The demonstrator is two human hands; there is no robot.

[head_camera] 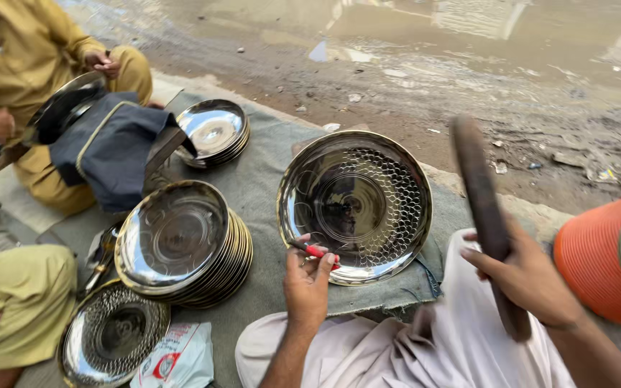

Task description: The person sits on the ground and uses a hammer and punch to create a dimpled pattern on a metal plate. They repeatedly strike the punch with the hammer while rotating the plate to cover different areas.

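Outdoors, on a grey cloth [267, 179] spread over wet, muddy ground, a person is sitting with pale fabric [411, 352] draped over the lap and working on a round steel plate [355, 205], which is lying propped just beyond the knees, its inner face already dimpled with a honeycomb pattern across the side toward three o'clock. The left hand [307, 276] is closing its fingers around a small red-handled punch [315, 251], setting the tip against the plate's rim at about seven o'clock. The right hand [526, 276] is gripping a dark wooden mallet [484, 215] in a full fist, raising it upright at three o'clock of the plate, its head blurred. Judging from this, the stamping of the pattern is partly done, and the coming blow is calling for a steady punch and a square strike so the mark is landing in line with its neighbours. At nine o'clock a stack of plates [185, 248] is waiting, with a patterned plate [113, 334] below it and another stack [213, 133] farther off, beside two co-workers in mustard clothing [23, 50]. An orange ribbed container [601, 251] is standing at the right edge.
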